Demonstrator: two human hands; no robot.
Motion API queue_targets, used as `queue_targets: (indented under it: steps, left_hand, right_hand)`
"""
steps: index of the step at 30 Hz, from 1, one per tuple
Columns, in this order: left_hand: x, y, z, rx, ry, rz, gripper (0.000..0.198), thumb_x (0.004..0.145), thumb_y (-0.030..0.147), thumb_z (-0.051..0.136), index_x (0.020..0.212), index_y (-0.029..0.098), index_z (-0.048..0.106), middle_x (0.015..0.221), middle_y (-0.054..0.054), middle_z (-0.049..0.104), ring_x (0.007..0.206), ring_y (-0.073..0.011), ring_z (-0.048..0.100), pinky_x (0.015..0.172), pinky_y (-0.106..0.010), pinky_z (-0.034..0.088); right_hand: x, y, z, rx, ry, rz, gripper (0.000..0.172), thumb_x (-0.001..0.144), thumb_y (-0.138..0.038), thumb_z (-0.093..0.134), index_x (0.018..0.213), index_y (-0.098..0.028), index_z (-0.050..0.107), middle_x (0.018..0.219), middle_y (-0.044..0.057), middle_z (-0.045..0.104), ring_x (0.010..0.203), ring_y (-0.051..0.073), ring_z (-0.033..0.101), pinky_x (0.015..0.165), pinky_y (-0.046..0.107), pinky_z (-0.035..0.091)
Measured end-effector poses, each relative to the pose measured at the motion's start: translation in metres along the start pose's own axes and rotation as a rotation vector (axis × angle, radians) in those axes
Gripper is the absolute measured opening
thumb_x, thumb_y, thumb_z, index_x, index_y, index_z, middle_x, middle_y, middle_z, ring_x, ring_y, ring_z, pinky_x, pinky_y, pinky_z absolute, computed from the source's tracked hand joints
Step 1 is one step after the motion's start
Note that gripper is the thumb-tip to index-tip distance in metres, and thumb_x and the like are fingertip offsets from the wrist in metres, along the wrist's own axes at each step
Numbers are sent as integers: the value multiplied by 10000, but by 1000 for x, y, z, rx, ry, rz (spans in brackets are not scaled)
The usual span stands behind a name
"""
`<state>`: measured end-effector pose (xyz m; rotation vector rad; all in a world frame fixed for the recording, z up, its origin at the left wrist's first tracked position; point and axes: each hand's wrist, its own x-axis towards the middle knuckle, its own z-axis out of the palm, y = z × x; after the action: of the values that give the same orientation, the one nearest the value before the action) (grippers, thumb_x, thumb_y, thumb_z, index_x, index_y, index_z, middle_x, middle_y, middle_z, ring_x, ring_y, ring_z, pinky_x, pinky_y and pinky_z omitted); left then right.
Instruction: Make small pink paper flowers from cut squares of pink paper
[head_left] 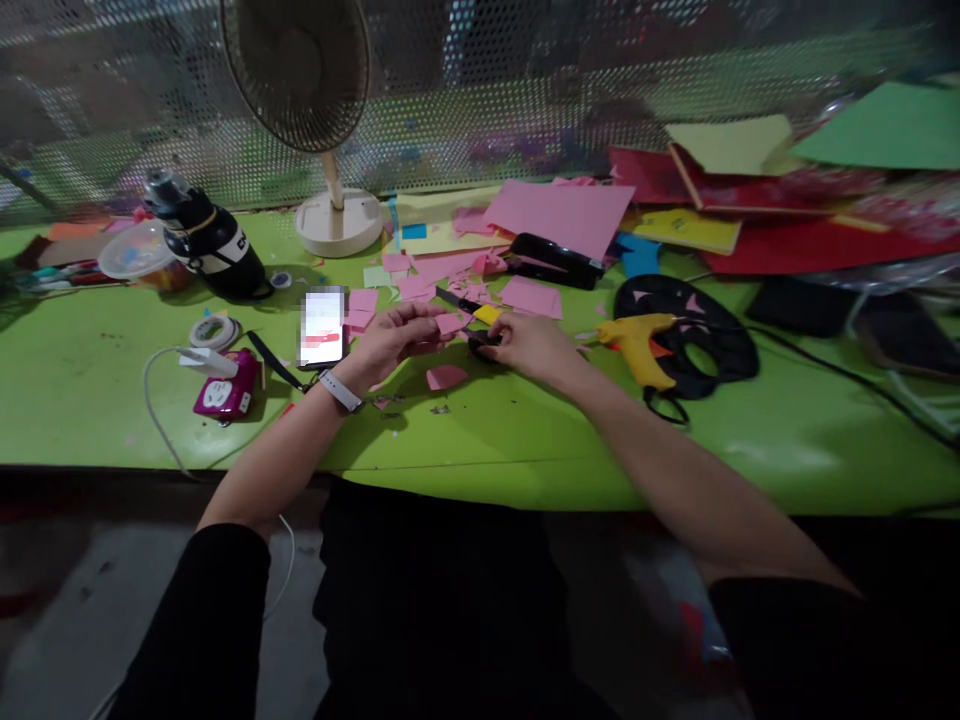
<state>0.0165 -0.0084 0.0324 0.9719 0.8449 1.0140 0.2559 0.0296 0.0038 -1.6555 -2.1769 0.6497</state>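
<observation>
My left hand (397, 338), with a pale band at the wrist, pinches a small piece of pink paper (451, 323) between thumb and fingers. Closed around the black handles of a pair of scissors (480, 341), my right hand (525, 345) is just right of that paper. The scissors' blades are mostly hidden, so how far apart they are cannot be told. Directly behind the scissors is a yellow-and-black tool (486, 314) resembling a cutter, close to my right fingertips. A loose pink paper piece (447, 377) lies on the green table (525, 430) below my hands.
Pink scraps and a black stapler (555, 262) lie behind my hands. A phone (322, 327), tape roll (214, 331), purple plug adapter (226, 385), black bottle (210, 240) and fan (339, 222) are leftward. Rightward are a yellow glue gun (641, 350), a black cutout (731, 350) and coloured sheets (795, 240).
</observation>
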Motion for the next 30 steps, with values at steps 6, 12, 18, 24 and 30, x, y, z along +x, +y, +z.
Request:
queue_targets:
  steps: [6, 12, 18, 24, 30]
  left_hand:
    - [-5, -4, 8, 180, 24, 122, 363, 770, 225, 836, 1081, 128, 677, 972, -68, 776, 847, -137, 747, 806, -275, 599]
    - [-14, -15, 21, 392, 96, 317, 343, 806, 264, 812, 1110, 164, 690, 1023, -79, 778, 961, -163, 745, 901, -297, 597]
    - [-15, -14, 23, 359, 135, 297, 337, 827, 304, 792, 1114, 162, 688, 1046, -88, 776, 987, -176, 746, 946, -328, 589]
    - [-9, -8, 18, 323, 100, 229, 319, 807, 335, 798, 1047, 156, 689, 1015, -88, 770, 912, -156, 736, 859, -306, 580]
    - [-12, 11, 1, 969, -1, 120, 520, 752, 470, 827, 462, 192, 497, 362, 42, 392, 374, -59, 347, 465, -263, 268]
  right_hand:
    - [-13, -17, -14, 265, 51, -45, 321, 799, -527, 745, 845, -217, 678, 797, 68, 712, 623, 199, 608, 553, 335, 429]
    - [-29, -39, -8, 772, -200, -71, 521, 812, -732, 651, 817, -211, 661, 800, 74, 734, 597, 160, 661, 580, 322, 548]
    - [-25, -37, 2, 992, -228, -64, 372, 761, -539, 800, 855, -204, 671, 839, 44, 754, 606, 133, 665, 648, 322, 601]
    - [-26, -36, 1, 954, -34, -100, 299, 809, -482, 756, 900, -219, 647, 822, 24, 700, 646, 138, 654, 637, 308, 572]
    - [-24, -30, -8, 778, 63, -131, 324, 826, -544, 717, 887, -237, 634, 780, 23, 670, 586, 140, 569, 570, 324, 532]
